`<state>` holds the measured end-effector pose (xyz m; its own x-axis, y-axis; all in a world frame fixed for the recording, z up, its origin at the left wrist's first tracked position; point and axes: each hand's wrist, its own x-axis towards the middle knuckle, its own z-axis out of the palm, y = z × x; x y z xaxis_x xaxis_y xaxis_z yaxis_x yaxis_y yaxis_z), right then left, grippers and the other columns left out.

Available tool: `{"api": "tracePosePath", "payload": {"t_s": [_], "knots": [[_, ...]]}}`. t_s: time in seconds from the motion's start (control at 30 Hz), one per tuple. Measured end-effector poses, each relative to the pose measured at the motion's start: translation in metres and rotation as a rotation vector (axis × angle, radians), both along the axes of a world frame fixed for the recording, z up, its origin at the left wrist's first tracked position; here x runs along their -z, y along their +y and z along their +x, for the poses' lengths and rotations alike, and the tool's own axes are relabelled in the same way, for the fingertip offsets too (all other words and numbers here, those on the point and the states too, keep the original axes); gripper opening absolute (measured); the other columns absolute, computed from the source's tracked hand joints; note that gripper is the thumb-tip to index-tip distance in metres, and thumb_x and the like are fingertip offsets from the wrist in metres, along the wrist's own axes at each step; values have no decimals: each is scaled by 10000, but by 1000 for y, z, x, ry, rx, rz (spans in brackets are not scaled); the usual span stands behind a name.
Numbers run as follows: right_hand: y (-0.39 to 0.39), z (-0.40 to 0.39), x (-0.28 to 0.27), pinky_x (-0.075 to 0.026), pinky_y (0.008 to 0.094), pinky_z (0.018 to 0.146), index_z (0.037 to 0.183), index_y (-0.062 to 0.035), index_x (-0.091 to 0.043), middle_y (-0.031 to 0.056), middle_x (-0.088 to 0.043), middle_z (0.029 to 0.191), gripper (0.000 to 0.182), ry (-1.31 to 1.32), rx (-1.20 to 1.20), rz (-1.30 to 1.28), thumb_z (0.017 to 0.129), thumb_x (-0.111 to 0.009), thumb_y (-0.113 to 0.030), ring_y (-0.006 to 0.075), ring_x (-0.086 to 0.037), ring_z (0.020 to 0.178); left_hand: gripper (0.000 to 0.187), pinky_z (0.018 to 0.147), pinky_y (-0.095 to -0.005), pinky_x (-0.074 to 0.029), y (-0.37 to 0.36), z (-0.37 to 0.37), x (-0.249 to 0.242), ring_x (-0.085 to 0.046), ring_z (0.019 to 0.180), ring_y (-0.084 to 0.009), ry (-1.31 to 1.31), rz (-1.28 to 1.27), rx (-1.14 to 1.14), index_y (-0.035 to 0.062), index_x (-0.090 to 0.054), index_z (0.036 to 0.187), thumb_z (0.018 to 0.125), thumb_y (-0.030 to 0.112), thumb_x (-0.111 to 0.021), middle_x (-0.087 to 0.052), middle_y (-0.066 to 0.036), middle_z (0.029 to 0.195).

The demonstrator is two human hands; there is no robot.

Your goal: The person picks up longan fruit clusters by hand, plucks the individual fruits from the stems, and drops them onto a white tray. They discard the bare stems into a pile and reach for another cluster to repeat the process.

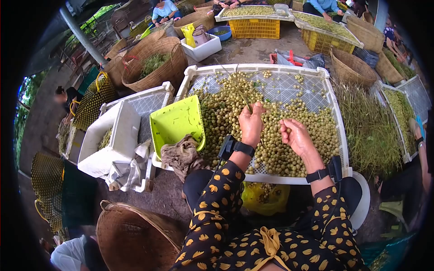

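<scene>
A white mesh tray (335,135) in front of me holds a thick spread of small round tan fruits (282,156) that look like longans. Over the middle of it, my left hand (251,122) is closed round thin longan stems (244,96), which point up and away from me. Close by on the right, my right hand (298,137) has its fingers curled in a pinch, with what looks like one longan at the fingertips. A yellow-green scoop (174,119) rests on the tray's left side, a brown rag (182,153) over its front edge.
Left of the tray stand a white foam box (126,128) and another mesh tray (156,101). Cut stems (366,126) are heaped at the right. Wicker baskets (135,235) stand near my left leg and farther back. Other people sit at trays on yellow crates (254,29).
</scene>
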<state>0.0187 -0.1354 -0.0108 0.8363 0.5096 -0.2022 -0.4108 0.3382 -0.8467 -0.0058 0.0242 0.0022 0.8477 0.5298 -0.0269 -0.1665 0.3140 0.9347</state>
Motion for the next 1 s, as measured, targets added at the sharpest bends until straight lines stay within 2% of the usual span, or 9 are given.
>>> {"api": "tracePosePath", "payload": {"t_s": [0.07,0.3,0.53,0.7,0.77,0.83,0.87,0.9,1.0], "knots": [[-3,3,7,-383,211,442,934,-51,-583,9,-547,724,164,100,79,174,911,-536,-207,85,-490,540,193,336,-228,-336,8,2,0,-404,378,-60,-37,-36,-41,51,-539,853,910,235,-553,-625,-61,785],[8,-10,-15,-368,193,430,897,-74,-577,11,-573,739,249,-101,-59,-98,878,-599,-321,59,-493,528,201,386,-200,-367,-13,-8,-4,-440,463,-23,-46,150,47,33,-569,846,908,224,-559,-622,-24,725],[10,-9,-11,-351,189,419,817,-91,-571,-11,-549,668,267,-107,64,-177,885,-585,-348,47,-462,506,218,467,-202,-409,-30,-18,1,-478,546,-25,-27,463,137,26,-567,797,916,207,-547,-600,1,684],[2,-4,-9,-333,183,366,831,-74,-576,-2,-550,649,213,-153,63,-143,916,-549,-268,31,-438,447,217,356,-191,-346,-16,-10,-10,-420,400,-31,-101,129,131,56,-546,870,912,269,-551,-641,-36,783],[-10,2,-15,-320,173,346,852,-66,-582,2,-552,647,199,-216,86,-206,917,-545,-251,25,-433,437,246,436,-239,-397,9,-1,-17,-481,474,-82,-122,170,3,43,-543,870,921,284,-533,-626,-37,771],[-26,6,-23,-333,166,360,853,-63,-580,5,-546,640,180,-351,203,-404,910,-551,-231,19,-433,453,251,551,-296,-433,45,11,-15,-539,586,-148,-106,904,-343,22,-533,876,929,266,-509,-607,-63,746],[-36,15,-19,-348,179,387,850,-55,-581,5,-554,649,182,-413,246,-482,908,-553,-225,28,-448,467,230,632,-323,-437,56,15,-18,-571,687,-196,-34,1029,-391,-1,-521,899,925,224,-487,-616,-113,763],[-47,23,-14,-362,192,415,848,-48,-583,5,-561,659,184,-474,289,-558,906,-554,-220,38,-462,481,223,600,-452,-402,58,16,-27,-534,668,-384,-115,971,-381,-18,-451,789,901,170,-497,-538,-214,738],[-69,36,3,-385,242,471,833,-25,-585,23,-579,667,199,-633,410,-736,888,-570,-216,82,-482,502,188,525,-455,-421,57,22,-25,-560,581,-388,59,1010,-146,-14,-470,794,879,149,-508,-569,-201,633]]}}
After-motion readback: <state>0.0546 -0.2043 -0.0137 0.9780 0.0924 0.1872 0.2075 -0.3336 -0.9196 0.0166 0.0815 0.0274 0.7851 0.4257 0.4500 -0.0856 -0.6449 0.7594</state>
